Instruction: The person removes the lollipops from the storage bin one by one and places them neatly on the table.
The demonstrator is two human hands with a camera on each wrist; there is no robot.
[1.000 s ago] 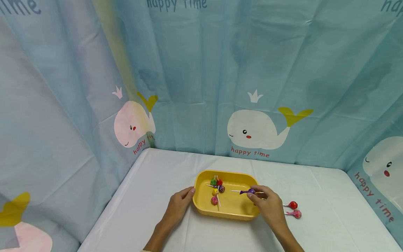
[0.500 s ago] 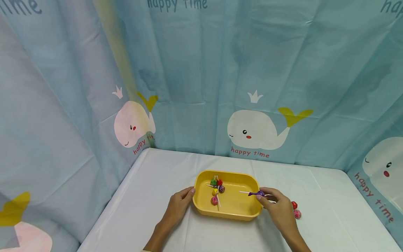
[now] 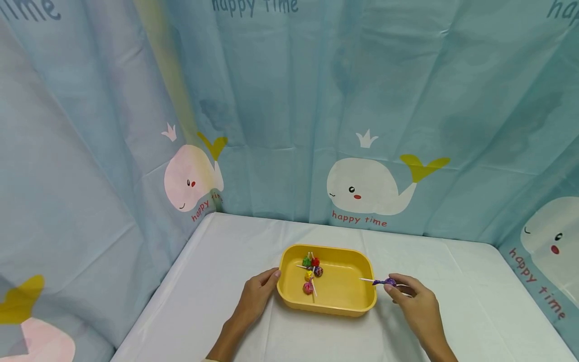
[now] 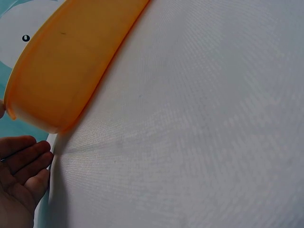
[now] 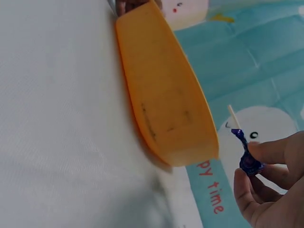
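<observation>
My right hand (image 3: 416, 301) pinches a purple-wrapped lollipop (image 3: 390, 282) by its candy end. The white stick points left over the right rim of a yellow plastic tray (image 3: 344, 291). In the right wrist view, the lollipop (image 5: 249, 161) sits between thumb and fingertips, apart from the tray wall. At the tray's left end my left hand (image 3: 259, 294) holds the rim, thumb at the edge. The left wrist view shows its other fingers (image 4: 28, 156) below the tray's corner. Inside, at the left, lie several lollipops: green (image 3: 307, 261), red (image 3: 315, 262), dark purple (image 3: 318, 271), yellow (image 3: 309, 275) and pink (image 3: 308, 288).
A white cloth (image 3: 217, 261) covers the table under the tray. Blue curtains (image 3: 280, 151) printed with whales close in the back and sides.
My right hand has drawn the purple lollipop rightward, from above the tray to its right rim. It now hides the red and pink lollipops on the table. My left hand stays put.
</observation>
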